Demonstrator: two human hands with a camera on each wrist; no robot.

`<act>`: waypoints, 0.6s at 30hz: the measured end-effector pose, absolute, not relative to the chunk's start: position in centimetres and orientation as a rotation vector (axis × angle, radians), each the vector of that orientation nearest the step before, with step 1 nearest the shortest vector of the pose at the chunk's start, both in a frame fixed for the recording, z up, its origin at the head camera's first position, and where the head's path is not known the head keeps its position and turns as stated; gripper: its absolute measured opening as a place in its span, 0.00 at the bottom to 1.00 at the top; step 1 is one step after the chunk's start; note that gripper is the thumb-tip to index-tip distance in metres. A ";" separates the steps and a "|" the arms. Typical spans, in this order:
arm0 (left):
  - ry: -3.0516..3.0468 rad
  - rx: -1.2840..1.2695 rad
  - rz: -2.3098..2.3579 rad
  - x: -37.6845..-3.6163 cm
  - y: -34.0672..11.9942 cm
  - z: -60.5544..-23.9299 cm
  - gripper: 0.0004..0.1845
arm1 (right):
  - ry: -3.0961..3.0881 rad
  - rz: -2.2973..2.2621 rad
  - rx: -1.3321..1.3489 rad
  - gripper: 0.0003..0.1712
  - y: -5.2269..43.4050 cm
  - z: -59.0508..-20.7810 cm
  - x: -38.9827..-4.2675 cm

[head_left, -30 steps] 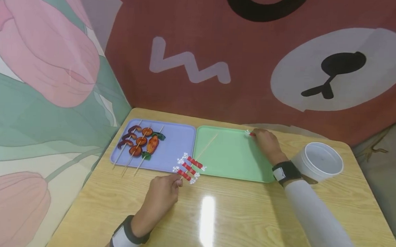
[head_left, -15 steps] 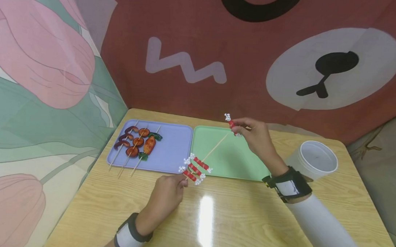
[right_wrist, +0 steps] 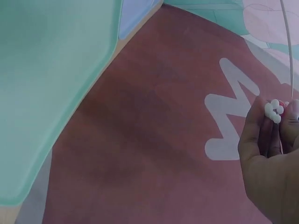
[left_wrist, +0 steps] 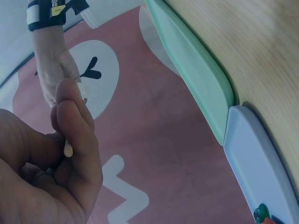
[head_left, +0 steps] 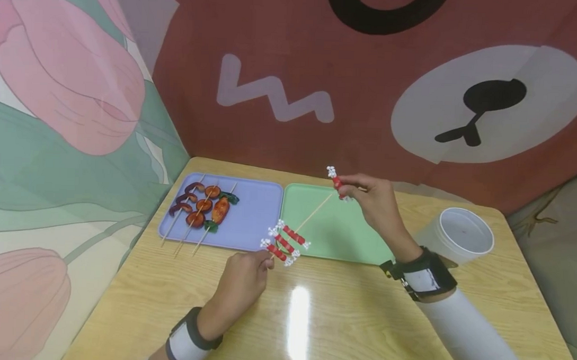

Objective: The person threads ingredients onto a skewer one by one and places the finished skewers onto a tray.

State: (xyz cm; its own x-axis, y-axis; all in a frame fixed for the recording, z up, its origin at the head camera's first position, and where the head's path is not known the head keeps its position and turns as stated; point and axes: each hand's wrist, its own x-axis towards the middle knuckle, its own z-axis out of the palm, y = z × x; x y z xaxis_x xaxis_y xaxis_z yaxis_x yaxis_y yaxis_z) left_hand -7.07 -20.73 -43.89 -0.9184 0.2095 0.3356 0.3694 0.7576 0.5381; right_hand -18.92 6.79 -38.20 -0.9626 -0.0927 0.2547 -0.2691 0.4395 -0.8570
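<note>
Since a second ago, right hand [head_left: 371, 199] has risen from the far corner of the green tray [head_left: 358, 243], pinching a red-and-white piece [head_left: 336, 181] between curled fingertips above the skewer tip. Left hand [head_left: 242, 281] pinches the skewer [head_left: 298, 228] by its blunt end; three red pieces with white ends already sit crosswise on it. Judged, another piece is ready for threading. Beyond lie a purple tray [head_left: 260, 216] and white tub [head_left: 463, 234] on the tabletop [head_left: 336, 319].
</note>
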 end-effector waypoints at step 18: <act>-2.730 -0.464 -0.901 -7.5 -19.8 -43.2 0.05 | -2.358 1.159 0.481 0.16 6.0 -37.9 -17.6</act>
